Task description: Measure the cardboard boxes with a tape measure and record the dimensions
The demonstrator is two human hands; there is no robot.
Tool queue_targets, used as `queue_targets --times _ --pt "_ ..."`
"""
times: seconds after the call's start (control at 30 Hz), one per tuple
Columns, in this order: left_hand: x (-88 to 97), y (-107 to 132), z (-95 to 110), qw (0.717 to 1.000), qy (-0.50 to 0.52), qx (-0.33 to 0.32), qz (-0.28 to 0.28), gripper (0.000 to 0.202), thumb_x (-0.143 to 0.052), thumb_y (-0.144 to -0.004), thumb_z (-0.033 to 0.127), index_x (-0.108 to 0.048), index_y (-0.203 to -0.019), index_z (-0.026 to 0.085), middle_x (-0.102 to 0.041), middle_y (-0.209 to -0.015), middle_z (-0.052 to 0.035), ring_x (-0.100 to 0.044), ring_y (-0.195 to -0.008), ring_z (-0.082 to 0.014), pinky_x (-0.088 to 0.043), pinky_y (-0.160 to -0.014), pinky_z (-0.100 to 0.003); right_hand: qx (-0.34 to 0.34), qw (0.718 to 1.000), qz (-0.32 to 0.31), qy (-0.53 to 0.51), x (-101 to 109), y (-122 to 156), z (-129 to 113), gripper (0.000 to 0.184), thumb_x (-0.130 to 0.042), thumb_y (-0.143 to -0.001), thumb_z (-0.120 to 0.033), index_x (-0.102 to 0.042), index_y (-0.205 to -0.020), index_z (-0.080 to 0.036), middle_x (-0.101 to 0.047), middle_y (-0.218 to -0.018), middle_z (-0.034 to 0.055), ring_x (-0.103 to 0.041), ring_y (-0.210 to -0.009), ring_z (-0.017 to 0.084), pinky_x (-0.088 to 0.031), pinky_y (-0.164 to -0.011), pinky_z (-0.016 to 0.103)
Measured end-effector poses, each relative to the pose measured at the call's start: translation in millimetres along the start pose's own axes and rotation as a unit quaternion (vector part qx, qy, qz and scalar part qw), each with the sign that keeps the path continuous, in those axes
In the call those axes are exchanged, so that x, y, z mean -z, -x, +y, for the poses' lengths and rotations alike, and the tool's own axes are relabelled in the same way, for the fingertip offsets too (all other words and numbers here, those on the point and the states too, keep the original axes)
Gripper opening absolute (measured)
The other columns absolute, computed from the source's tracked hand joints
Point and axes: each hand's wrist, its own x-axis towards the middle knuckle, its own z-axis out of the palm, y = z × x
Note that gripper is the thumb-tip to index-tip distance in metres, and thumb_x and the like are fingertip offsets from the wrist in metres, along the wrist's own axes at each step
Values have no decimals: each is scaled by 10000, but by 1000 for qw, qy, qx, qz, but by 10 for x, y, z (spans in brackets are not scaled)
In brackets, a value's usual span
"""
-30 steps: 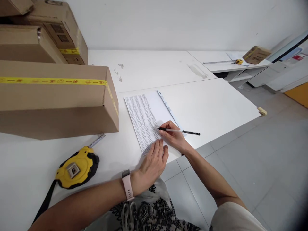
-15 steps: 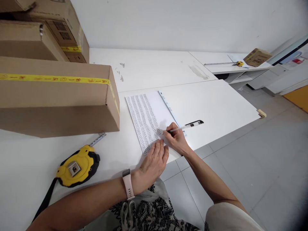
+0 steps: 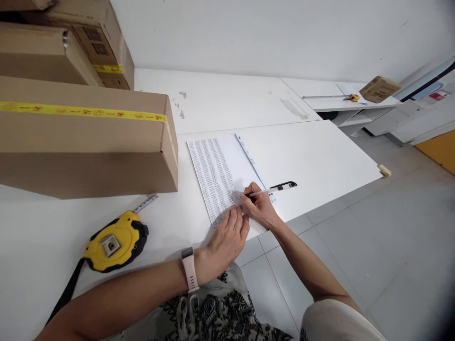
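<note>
Our right hand [image 3: 261, 207] pinching a slim clear-and-black pen [image 3: 276, 188] near center frame, our left hand [image 3: 224, 242] lying unclenched on flat rectangular paper [image 3: 232, 156], smooth cardboard box [image 3: 85, 130] upper left

A clear-and-black pen [image 3: 275, 188] slants, apparently touching flat, part-written white paper [image 3: 221, 173].

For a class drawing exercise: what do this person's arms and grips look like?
The left grip and the right grip are bare hands, with no gloves or rings visible. The left wrist wears a watch with a dark rectangular face and pale pink, slotted strap. Plain light grey cloth, apparently a sleeve, shows near the right elbow; the forearms are otherwise bare.
</note>
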Motion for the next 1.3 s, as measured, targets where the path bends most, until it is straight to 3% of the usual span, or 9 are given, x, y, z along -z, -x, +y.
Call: queue_targets --times 0.3,1.3 --pt "40 6 -15 1000 0 -2 -3 533 -480 -965 215 -489 -1444 -18 -566 -1447 -286 -540 -1366 -353 -435 -1150 -446 8 1000 -11 18 5 -2 -5 167 -585 -843 -264 -444 -756 -240 -418 -564 -73 -371 -492 102 -279 -479 260" --pt "-93 24 26 999 -7 5 33 517 -478 -970 231 -507 -1430 -2 -560 -1453 -288 -544 -1357 -340 -425 -1149 -463 -4 1000 11 14 20 -16 26 197 -589 -835 -248 -422 -731 -238 -347 -569 -81 -319 -517 103 -257 -507 275"
